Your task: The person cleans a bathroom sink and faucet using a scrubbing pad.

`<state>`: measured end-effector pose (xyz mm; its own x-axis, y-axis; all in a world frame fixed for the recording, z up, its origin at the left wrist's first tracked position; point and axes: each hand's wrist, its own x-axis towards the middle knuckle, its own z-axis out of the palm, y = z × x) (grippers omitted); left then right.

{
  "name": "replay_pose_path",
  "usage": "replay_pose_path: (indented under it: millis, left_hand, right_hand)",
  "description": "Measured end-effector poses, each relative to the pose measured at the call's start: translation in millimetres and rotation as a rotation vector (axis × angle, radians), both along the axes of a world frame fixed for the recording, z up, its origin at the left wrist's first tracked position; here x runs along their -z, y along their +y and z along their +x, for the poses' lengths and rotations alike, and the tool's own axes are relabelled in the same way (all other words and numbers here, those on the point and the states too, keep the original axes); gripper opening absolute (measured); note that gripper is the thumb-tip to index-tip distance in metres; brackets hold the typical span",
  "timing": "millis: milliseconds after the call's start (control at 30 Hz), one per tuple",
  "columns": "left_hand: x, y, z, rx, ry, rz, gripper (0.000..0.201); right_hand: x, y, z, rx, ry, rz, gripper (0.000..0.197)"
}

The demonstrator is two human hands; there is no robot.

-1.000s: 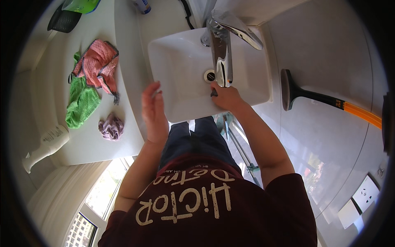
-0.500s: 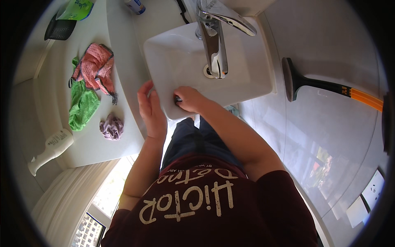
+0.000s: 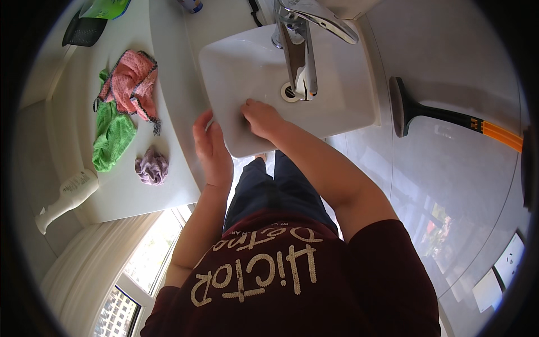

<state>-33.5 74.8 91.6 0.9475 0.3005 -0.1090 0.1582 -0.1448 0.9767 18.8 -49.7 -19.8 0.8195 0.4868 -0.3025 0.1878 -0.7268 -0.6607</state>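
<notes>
A white washbasin [image 3: 342, 109] lies before me, under a chrome faucet [image 3: 306, 62]. Inside its near left part, my right hand [image 3: 261, 119] is closed with its knuckles up, pressed close to the basin's inner surface. A small dark bit shows at its fingertips, too little to name. At the basin's left outer edge, my left hand [image 3: 213, 151] is raised with fingers loosely bent and apart, touching or nearly touching the rim. Nothing shows between its fingers. The drain [image 3: 289, 92] sits beneath the spout.
On the counter [image 3: 174, 174] at left lie a pink cloth [image 3: 133, 84], a green cloth [image 3: 114, 140] and a crumpled mauve cloth [image 3: 151, 167]. Beyond them are a white bottle [image 3: 73, 191] and a black basket [image 3: 84, 31]. A squeegee [image 3: 432, 112] with an orange-black handle is at right.
My right hand has moved slightly farther into the basin, away from the near edge. The left hand stays beside the rim. The whole view has shifted a little.
</notes>
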Motion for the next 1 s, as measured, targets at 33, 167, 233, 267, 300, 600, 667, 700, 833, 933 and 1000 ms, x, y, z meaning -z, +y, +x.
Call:
replay_pose_path:
  millis: [33, 167, 233, 267, 300, 600, 667, 700, 833, 933, 1000]
  left_hand:
    - [-0.6, -0.8, 1.0, -0.005, -0.011, -0.009, 0.028]
    - [1.4, -0.8, 0.1, -0.013, -0.024, 0.015, 0.027]
    - [6.3, -1.1, -3.1, -0.014, 0.007, 0.015, 0.027]
    - [9.5, -2.7, -4.7, -0.016, 0.032, -0.006, 0.027]
    - [12.9, -3.4, -6.1, -0.018, 0.057, -0.026, 0.027]
    - [42.6, -1.2, -5.8, 0.039, -0.082, 0.261, 0.03]
    - [49.7, -2.8, -4.6, 0.127, -0.122, 0.378, 0.031]
    - [52.7, -0.7, -4.6, 0.173, -0.142, 0.439, 0.032]
    - [59.4, 0.9, -5.3, 0.171, -0.14, 0.48, 0.034]
    - [63.7, -0.8, -5.8, 0.167, -0.175, 0.502, 0.034]
    - [62.8, -5.9, -4.4, 0.187, -0.178, 0.514, 0.034]
  right_hand:
    - [-0.9, 0.6, 2.6, 0.011, -0.041, -0.034, 0.019]
    - [-7.7, 7.4, -14.0, 0.064, 0.106, 0.065, 0.029]
    - [-6.9, 6.7, -9.0, -0.004, 0.004, 0.054, 0.031]
    - [-6.8, 5.8, -6.7, -0.036, -0.045, 0.049, 0.033]
    - [-6.7, 4.0, -3.4, -0.052, -0.081, 0.0, 0.032]
    - [-13.4, 0.6, -5.7, 0.032, 0.169, 0.117, 0.031]
    - [-4.5, -16.4, 1.0, -0.013, 0.1, -0.012, 0.028]
    - [-2.6, -26.0, 5.2, -0.036, 0.09, -0.111, 0.028]
    - [-10.1, -36.7, 11.8, -0.084, 0.089, -0.183, 0.026]
    - [-6.4, 3.2, 0.3, -0.044, 0.107, -0.085, 0.026]
    - [-6.5, 8.0, 2.0, -0.002, 0.141, -0.056, 0.025]
